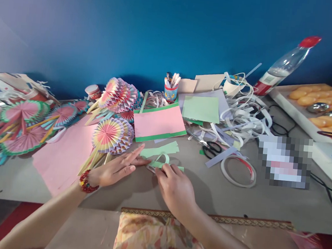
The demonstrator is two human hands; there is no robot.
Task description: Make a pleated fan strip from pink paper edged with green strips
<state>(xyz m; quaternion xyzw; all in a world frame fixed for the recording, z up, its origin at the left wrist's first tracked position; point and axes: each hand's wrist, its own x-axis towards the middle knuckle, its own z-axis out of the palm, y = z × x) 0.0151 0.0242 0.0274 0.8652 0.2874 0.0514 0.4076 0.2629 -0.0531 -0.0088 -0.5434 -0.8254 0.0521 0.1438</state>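
My left hand [118,168] lies flat on the grey table with its fingers stretched out, the fingertips at the left end of a narrow green paper strip [158,164]. Beside it, my right hand [175,185] is closed, thumb and fingers pinched at the same strip. From the pinch rises a thin pale curled strip [166,156]. The fingers partly hide what they grip. Just beyond both hands lie several loose light green paper strips [160,149]. Behind these is a pink card with green edges [160,120]. A folded paper rosette [111,135] stands close to my left fingers.
More folded paper fans [24,116] and a pink sheet [67,154] lie left. On the right are black-handled scissors [212,148], a tape roll [238,171], tangled white strips [242,115], a tilted bottle [287,65] and a food tray [281,99]. A pen cup [170,92] stands behind.
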